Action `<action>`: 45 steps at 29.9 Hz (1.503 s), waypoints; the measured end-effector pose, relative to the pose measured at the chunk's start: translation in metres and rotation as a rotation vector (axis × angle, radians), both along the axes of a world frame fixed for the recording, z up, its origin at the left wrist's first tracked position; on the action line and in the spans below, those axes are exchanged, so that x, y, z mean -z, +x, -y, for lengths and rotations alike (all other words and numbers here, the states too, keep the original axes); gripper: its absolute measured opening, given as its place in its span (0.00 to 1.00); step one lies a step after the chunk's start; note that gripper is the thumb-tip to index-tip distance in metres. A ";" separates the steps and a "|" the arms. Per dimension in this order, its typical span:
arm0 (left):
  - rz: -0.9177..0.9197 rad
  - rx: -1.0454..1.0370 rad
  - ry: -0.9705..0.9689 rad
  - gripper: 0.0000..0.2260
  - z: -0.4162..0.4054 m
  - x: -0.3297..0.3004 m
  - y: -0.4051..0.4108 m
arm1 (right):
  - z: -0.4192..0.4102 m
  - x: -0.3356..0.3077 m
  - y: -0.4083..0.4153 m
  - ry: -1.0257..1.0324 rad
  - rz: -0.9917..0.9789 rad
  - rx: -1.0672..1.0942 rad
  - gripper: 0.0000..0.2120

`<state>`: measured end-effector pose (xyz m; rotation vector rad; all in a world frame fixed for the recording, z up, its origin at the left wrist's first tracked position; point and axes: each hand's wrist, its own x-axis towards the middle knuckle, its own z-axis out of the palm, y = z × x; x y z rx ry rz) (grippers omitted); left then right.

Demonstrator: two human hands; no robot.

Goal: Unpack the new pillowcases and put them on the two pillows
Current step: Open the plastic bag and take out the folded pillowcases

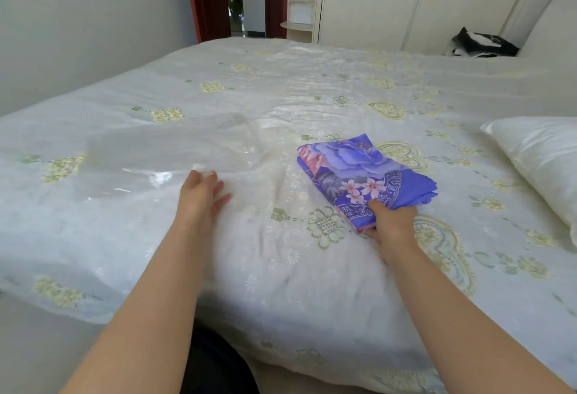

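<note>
Pillowcases out of the wrapper, ready to unfold

Head view: right hand (392,220) pinches the near edge of the folded pillowcases (363,179) on the bed (281,284); left hand (199,192), fingers spread, touches the empty plastic bag (162,156) at left. Next, probably separate one case and reach the pillow (543,159) at far right

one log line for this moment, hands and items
left hand: open, at clear plastic bag | right hand: grips folded purple floral pillowcases | white pillow: bare
</note>
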<state>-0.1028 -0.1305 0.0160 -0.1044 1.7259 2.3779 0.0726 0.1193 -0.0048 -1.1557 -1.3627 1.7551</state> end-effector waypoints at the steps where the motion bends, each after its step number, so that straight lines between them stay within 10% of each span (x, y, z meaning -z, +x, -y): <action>1: 0.014 -0.024 0.045 0.24 0.004 0.000 -0.009 | -0.003 0.002 0.001 0.000 0.003 0.005 0.28; 8: -0.046 -0.254 -0.196 0.24 0.001 0.001 -0.013 | -0.005 0.001 -0.003 -0.098 -0.083 0.008 0.29; 12: 0.029 0.262 -0.019 0.04 -0.061 -0.011 0.042 | 0.013 -0.010 -0.024 -0.360 -0.259 -0.076 0.23; 18: 0.026 0.398 -0.019 0.31 -0.083 -0.007 0.046 | 0.063 -0.020 -0.010 -0.232 -0.128 -0.459 0.16; 26: -0.792 0.344 -0.448 0.35 -0.082 -0.028 0.025 | 0.037 -0.009 -0.014 -0.138 -0.268 -0.117 0.21; 33: -0.559 -0.158 -0.280 0.35 -0.013 -0.034 -0.050 | 0.070 -0.054 -0.107 0.280 -0.201 -0.470 0.15; 37: -0.315 -0.204 -0.851 0.36 0.009 0.000 -0.067 | 0.076 -0.042 -0.149 0.632 0.209 -0.718 0.17; 45: -0.783 0.059 -1.148 0.23 -0.015 -0.008 -0.024 | 0.076 -0.029 -0.152 1.325 0.590 -0.435 0.18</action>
